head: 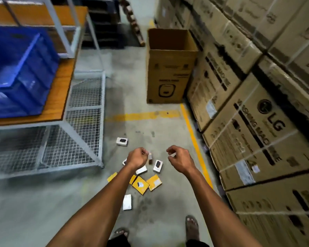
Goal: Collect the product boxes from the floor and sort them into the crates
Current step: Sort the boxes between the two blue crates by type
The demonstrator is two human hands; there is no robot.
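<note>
Both arms reach out over the floor; left hand and right hand hang loosely curled, holding nothing. Blue crate sits on the surface. Yellow and white boxes lie scattered below the hands.

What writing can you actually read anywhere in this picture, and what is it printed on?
"LG": on the big carton stacked at the right.
"WASHING MAC...": beside it on the same carton; the rest is blurred.
Open carton on the floor: a logo and lines of print, too blurred to read.
Small boxes on the floor: pictures only, any text too small.
Blue crate: faint marks, unreadable.
</note>
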